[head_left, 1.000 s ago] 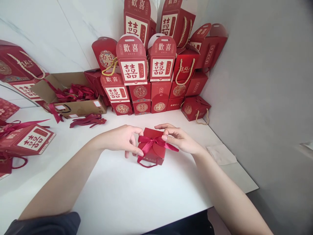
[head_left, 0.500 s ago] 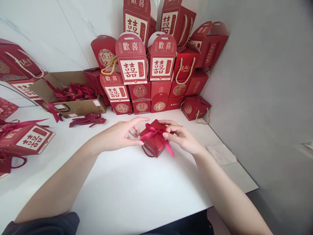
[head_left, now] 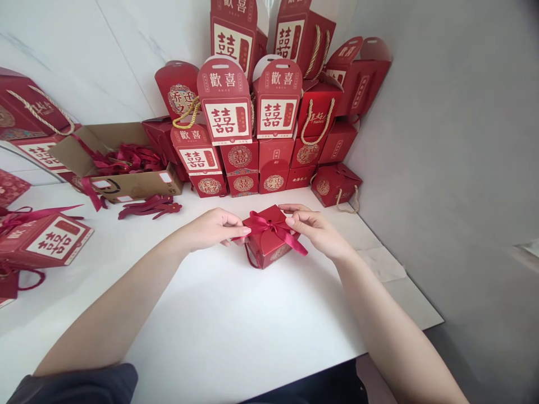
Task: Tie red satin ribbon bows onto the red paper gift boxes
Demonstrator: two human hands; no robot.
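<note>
A small red gift box (head_left: 269,251) stands on the white table, with a cord handle hanging at its left side. On its lid sits a bow of crimson ribbon (head_left: 273,226), one tail draped over the front right. At the box's left, my left hand (head_left: 217,229) is closed, thumb and fingers pinching the ribbon by the left loop. My right hand (head_left: 314,227) pinches the bow's right loop between thumb and forefinger, its other fingers behind the box's right edge.
Stacked red gift boxes (head_left: 275,151) line the back wall. A cardboard carton (head_left: 138,188) of ribbons stands left of them, with loose ribbons (head_left: 149,207) before it. More boxes (head_left: 54,238) lie at the far left. A grey wall (head_left: 442,168) bounds the right.
My left hand has closed from an open curl onto the ribbon. The box has turned slightly and the bow lies flatter and wider; its front tail has swung right.
</note>
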